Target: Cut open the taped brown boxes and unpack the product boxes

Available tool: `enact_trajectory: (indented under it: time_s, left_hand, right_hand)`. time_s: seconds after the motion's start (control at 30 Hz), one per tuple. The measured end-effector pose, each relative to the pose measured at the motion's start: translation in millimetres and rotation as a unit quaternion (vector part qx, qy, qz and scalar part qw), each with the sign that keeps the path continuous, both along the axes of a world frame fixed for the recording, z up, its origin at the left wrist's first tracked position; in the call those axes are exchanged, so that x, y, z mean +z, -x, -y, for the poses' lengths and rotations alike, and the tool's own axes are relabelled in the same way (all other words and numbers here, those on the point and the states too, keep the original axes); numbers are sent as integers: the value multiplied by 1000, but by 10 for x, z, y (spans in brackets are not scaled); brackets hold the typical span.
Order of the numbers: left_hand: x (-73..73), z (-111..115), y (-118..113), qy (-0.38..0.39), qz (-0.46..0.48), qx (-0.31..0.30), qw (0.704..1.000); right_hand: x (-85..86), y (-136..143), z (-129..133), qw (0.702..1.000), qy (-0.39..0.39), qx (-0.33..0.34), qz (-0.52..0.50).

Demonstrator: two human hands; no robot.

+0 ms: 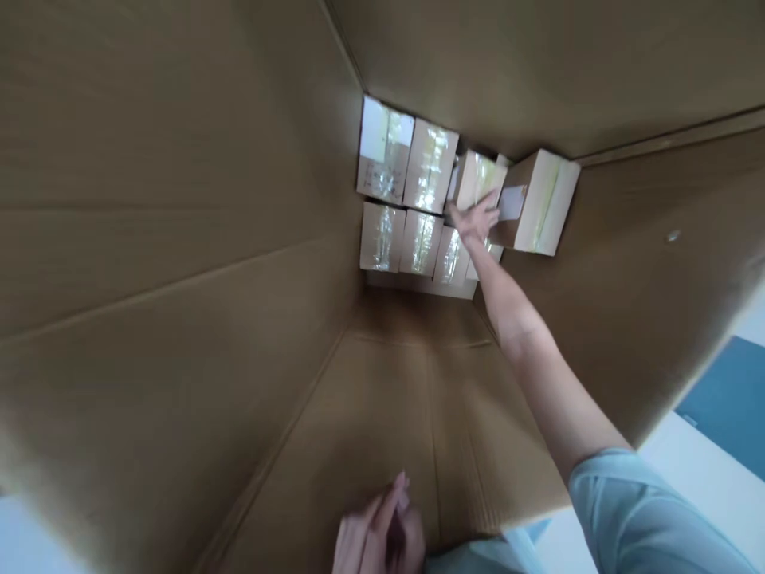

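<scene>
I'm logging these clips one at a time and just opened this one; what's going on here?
A person is reaching deep into a large carton with the right hand, fingers spread at a small taped box; whether it grips the box isn't clear. Other taped boxes sit in rows at the bottom, while one box stands at an angle by the right wall. The left hand, blurred, is near the carton's close side.

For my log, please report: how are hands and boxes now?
Right hand spread at taped box. Left hand by carton's near wall, grip unclear. Neighbouring box close at right.
</scene>
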State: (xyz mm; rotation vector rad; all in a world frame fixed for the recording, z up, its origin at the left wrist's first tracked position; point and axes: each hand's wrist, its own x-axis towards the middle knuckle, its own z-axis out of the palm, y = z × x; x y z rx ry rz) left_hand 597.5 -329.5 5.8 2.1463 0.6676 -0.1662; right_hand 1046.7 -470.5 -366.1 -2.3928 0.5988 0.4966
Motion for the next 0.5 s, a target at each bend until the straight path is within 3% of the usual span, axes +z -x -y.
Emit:
enact_trajectory:
  time_s: [0.1, 0.23, 0.33, 0.4, 0.5]
  left_hand:
    - [-108, 97, -308, -81, 73, -15, 994]
    - [-286, 178, -573, -96, 134, 33, 986]
    - [-387, 241, -716, -68, 121, 62, 988]
    - [-374, 256, -823, -24, 111, 82, 990]
    - [-177, 172, -907, 53, 122, 109, 985]
  right_hand:
    - [691, 645, -3, 995, 34, -67, -71]
    - [1733, 1555, 83, 982, 29, -123, -143]
    - [2539, 2180, 228, 977, 9, -105, -188]
    - [3076, 2551, 324, 985, -7, -71, -158]
    - [3874, 3028, 415, 998, -24, -34, -36]
